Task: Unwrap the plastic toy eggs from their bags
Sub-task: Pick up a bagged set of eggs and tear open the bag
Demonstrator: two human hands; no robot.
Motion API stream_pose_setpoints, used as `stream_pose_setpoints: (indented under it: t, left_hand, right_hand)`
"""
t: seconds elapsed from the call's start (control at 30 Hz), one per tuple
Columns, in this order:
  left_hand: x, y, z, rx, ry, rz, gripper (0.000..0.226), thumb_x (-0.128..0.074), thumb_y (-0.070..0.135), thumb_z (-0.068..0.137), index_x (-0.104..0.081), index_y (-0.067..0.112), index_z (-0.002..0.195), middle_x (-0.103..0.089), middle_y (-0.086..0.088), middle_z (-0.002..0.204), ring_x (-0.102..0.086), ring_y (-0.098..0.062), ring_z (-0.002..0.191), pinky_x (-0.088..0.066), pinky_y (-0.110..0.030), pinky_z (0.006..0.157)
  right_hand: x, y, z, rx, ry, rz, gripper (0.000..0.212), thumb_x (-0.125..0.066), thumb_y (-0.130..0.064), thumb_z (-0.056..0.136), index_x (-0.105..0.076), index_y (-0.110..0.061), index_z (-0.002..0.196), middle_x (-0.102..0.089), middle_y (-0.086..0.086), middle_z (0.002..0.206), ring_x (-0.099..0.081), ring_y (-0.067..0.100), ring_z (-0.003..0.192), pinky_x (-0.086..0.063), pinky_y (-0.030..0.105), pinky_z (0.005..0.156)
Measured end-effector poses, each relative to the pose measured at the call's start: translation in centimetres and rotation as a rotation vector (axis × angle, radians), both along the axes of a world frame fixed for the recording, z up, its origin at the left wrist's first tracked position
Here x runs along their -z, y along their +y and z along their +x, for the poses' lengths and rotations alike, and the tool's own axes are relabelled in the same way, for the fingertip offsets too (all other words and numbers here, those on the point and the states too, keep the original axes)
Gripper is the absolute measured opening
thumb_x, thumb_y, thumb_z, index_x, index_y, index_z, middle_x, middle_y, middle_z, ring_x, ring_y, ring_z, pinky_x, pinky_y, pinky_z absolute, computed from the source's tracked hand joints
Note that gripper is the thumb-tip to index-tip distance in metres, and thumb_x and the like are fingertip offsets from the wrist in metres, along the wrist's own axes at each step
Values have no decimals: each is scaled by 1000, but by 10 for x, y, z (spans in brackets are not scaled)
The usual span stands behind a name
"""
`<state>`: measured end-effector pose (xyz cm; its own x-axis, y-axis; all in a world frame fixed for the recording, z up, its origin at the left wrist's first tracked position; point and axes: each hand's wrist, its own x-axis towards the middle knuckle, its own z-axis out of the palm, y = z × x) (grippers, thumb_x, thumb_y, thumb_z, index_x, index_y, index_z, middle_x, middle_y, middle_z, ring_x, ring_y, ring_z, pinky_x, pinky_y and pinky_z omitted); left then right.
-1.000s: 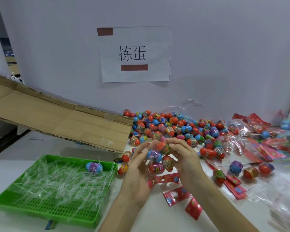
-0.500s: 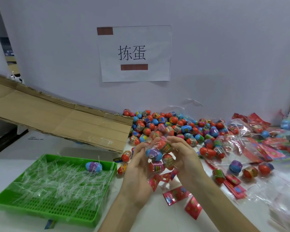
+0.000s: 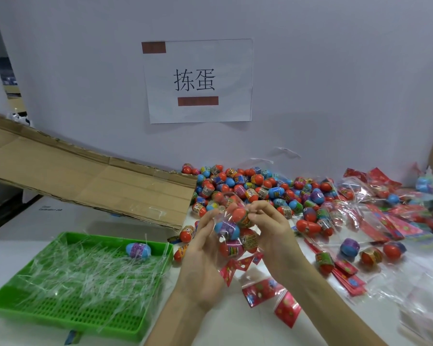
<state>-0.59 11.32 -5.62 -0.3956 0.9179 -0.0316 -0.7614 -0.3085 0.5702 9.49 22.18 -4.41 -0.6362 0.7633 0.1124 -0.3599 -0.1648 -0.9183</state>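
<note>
Both hands hold one clear plastic bag of toy eggs (image 3: pixel 235 233) above the white table. My left hand (image 3: pixel 200 260) grips its left side beside a blue egg (image 3: pixel 226 229). My right hand (image 3: pixel 273 231) pinches the bag's upper right edge over a red egg (image 3: pixel 240 216). Further red eggs sit lower in the bag, and its red header card (image 3: pixel 233 268) hangs below. A large pile of loose red and blue eggs (image 3: pixel 255 191) lies behind my hands.
A green tray (image 3: pixel 15 303) full of clear plastic strips holds one blue egg (image 3: pixel 138 250) at front left. A flattened cardboard sheet (image 3: pixel 90 181) slopes at the left. Empty bags and red header cards (image 3: pixel 385 226) cover the right side. Loose cards (image 3: pixel 268 290) lie under my wrists.
The bag of eggs has risen a little between my hands, and my right fingers have moved up onto its top edge. The plastic looks stretched further apart.
</note>
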Motion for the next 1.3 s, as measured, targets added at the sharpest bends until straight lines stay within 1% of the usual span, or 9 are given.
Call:
stream_pose_setpoints:
  t: [0.17, 0.37, 0.43, 0.5, 0.67, 0.83, 1.1, 1.17, 1.3]
  left_hand:
    - [1, 0, 0, 4, -2, -3, 25, -63, 25, 91, -81, 26, 107, -69, -15, 133, -70, -29, 116, -62, -40, 83]
    - [0, 0, 0, 30, 16, 4, 27, -71, 29, 84, -72, 20, 109, -60, -22, 142, -62, -34, 120, -41, -46, 106]
    - [-1, -2, 0, 66, 28, 24, 26, -66, 29, 90, -64, 15, 112, -59, -23, 143, -63, -35, 120, -42, -48, 108]
    - [-3, -3, 1, 83, 32, 64, 9, -57, 24, 96, -60, 15, 96, -60, -20, 142, -66, -34, 118, -47, -47, 102]
    - [-1, -5, 1, 137, -34, 123, 19, -48, 16, 98, -55, 13, 81, -67, -20, 125, -71, -34, 105, -60, -44, 83]
    - [0, -6, -2, 149, -31, 96, 16, -48, 19, 98, -51, 15, 83, -67, -17, 114, -68, -28, 102, -51, -41, 92]
    - [-1, -6, -2, 139, -95, 6, 15, -48, 25, 97, -58, 18, 87, -50, -26, 149, -37, -38, 148, -23, -52, 122]
    - [-2, -6, -2, 126, -116, 12, 14, -50, 24, 95, -58, 18, 85, -56, -25, 139, -47, -36, 139, -34, -50, 117]
    - [-4, -9, 0, 156, -134, 86, 24, -48, 29, 99, -57, 13, 84, -70, -12, 93, -71, -27, 86, -60, -40, 73]
  right_hand:
    - [-1, 0, -1, 3, 20, -68, 9, -68, -15, 77, -66, -13, 86, -62, 11, 98, -54, 28, 101, -52, 41, 73]
    - [-3, -1, 1, 26, 19, -55, 24, -55, -2, 94, -68, -15, 79, -64, 6, 95, -56, 25, 99, -50, 41, 75]
    - [-5, -3, 1, 25, 38, -52, 29, -55, 2, 91, -66, -15, 71, -64, 3, 91, -58, 21, 96, -50, 37, 74]
    - [-7, -4, 1, -2, 82, -70, 21, -58, 0, 80, -63, -15, 66, -64, 3, 89, -59, 20, 92, -51, 36, 75]
    - [-12, -7, 4, -86, 223, -123, 24, -51, 6, 76, -59, -13, 63, -66, 8, 86, -73, 18, 82, -58, 28, 66]
    - [-14, -4, 5, -86, 152, -50, 31, -50, 11, 86, -69, -12, 75, -66, 6, 86, -72, 18, 89, -59, 30, 70]
    - [-13, -2, 6, -79, 112, 35, 45, -36, 14, 90, -55, -11, 58, -63, 9, 93, -66, 23, 98, -56, 35, 82]
    - [-13, -2, 7, -111, 111, 39, 46, -37, 14, 90, -54, -12, 57, -62, 7, 95, -65, 23, 99, -55, 35, 83]
    - [-15, 0, 8, -129, 78, 62, 45, -38, 14, 89, -53, -12, 56, -59, 6, 96, -66, 18, 97, -56, 30, 78]
